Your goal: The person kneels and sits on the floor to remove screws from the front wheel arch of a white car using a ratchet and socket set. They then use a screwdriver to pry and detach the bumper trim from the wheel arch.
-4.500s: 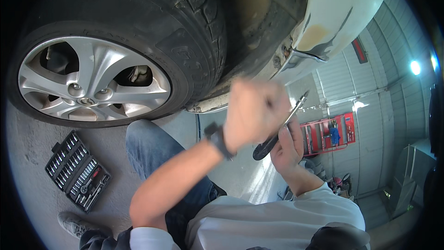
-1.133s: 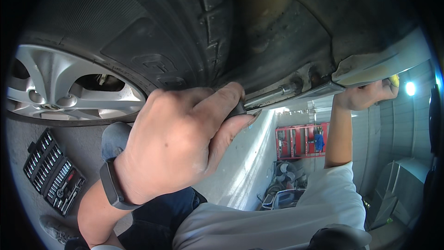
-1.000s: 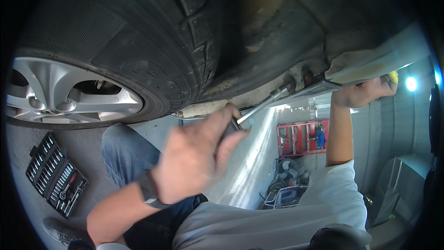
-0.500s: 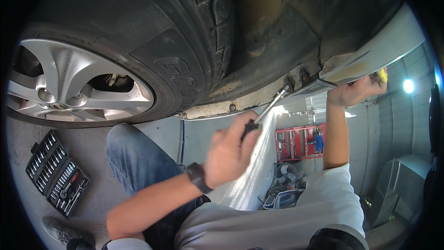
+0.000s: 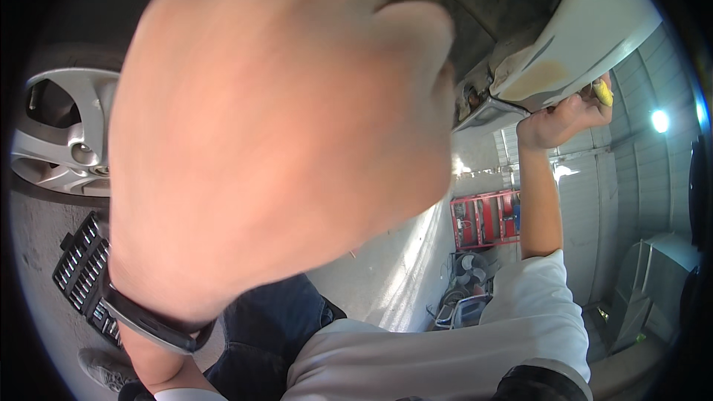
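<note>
My left hand (image 5: 282,126), with a dark wristband (image 5: 152,319), fills much of the head view and is smeared by motion. It looks closed, its fingers bent; whatever it holds is hidden. Behind it are the tyre and part of the silver wheel (image 5: 85,108). My right hand (image 5: 568,115) is raised at the lower edge of the white car body panel (image 5: 594,30). Its fingers are curled around a small yellow object (image 5: 603,92), which pokes out past them. Left of that hand, the panel's corner meets the dark wheel-arch liner (image 5: 512,11).
An open socket set case (image 5: 78,260) lies on the floor at the left, near my shoe (image 5: 108,367). A red rack (image 5: 486,219) and a fan (image 5: 469,267) stand further back. A light-coloured box-shaped thing (image 5: 650,289) is at the far right.
My left hand has swung up close to the camera from the wheel arch. The ratchet that it held on a bolt there no longer shows. My right hand stays at the panel.
</note>
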### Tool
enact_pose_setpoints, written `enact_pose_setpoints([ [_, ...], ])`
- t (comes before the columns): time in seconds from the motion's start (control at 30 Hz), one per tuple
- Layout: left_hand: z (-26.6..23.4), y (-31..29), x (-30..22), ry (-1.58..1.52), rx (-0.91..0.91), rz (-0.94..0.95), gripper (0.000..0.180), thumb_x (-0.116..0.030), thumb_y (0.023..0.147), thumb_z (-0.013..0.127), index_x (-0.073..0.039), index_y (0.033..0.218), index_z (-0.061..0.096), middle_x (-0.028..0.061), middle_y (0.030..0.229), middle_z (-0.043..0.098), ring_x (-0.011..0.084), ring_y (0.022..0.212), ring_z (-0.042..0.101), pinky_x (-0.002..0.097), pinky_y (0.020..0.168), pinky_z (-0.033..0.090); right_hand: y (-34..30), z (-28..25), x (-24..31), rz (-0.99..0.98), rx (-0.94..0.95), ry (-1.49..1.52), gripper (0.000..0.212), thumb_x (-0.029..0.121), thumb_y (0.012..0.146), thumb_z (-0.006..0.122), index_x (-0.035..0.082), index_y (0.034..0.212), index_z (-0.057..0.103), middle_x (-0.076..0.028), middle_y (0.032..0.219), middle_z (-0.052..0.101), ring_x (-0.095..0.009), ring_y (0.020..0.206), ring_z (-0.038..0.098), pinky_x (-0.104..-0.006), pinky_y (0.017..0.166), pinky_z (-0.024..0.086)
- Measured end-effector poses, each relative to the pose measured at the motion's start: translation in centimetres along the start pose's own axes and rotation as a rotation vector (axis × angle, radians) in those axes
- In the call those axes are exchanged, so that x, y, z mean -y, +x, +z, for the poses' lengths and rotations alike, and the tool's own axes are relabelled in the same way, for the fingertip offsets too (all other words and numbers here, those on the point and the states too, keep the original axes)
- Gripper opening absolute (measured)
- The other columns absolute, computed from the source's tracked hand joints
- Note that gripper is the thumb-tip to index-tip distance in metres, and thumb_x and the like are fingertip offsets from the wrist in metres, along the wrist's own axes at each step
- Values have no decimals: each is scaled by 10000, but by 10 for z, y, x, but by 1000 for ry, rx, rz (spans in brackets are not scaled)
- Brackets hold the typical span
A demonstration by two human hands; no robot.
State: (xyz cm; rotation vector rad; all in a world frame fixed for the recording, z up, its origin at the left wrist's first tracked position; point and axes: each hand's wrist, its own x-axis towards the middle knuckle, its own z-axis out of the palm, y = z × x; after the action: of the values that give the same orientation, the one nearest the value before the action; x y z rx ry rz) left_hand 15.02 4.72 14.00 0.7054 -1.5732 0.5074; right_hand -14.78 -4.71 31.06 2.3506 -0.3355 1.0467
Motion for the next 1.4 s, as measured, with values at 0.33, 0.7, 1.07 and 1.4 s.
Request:
enact_pose_setpoints([
  [0.33, 20, 34, 20, -32, -32, 286, 305, -328, 836, 780, -78, 1001, 721, 34, 806, 590, 185, 751, 598, 313, 574, 477, 3, -1, 0, -29, 34, -32, 527, 365, 1020, 489, -26, 1314, 291, -208, 1479, 343, -264, 1321, 384, -451, 1150, 296],
  [0.7, 20, 38, 19, 41, -72, 231, 333, -395, 857, 769, -70, 901, 709, 56, 841, 628, 217, 811, 628, 342, 639, 498, 5, -2, 3, -10, 27, -19, 476, 306, 1003, 502, -3, 1305, 302, -191, 1475, 368, -255, 1320, 392, -445, 1143, 312],
  [1.07, 21, -70, -85, -311, 355, -684, 326, -319, 1041, 569, -46, 864, 567, 88, 646, 600, 261, 541, 650, 419, 455, 485, 0, 1, -4, -11, 4, 39, 499, 365, 1022, 515, 12, 1302, 301, -207, 1491, 342, -272, 1326, 383, -459, 1135, 320],
  [1.4, 63, -79, -92, -733, 301, -930, 228, -227, 1067, 544, -33, 959, 595, 185, 559, 530, 407, 524, 593, 468, 507, 454, 3, 3, 1, 6, 15, 41, 503, 354, 1019, 501, -2, 1309, 294, -205, 1490, 345, -268, 1328, 379, -457, 1139, 331],
])
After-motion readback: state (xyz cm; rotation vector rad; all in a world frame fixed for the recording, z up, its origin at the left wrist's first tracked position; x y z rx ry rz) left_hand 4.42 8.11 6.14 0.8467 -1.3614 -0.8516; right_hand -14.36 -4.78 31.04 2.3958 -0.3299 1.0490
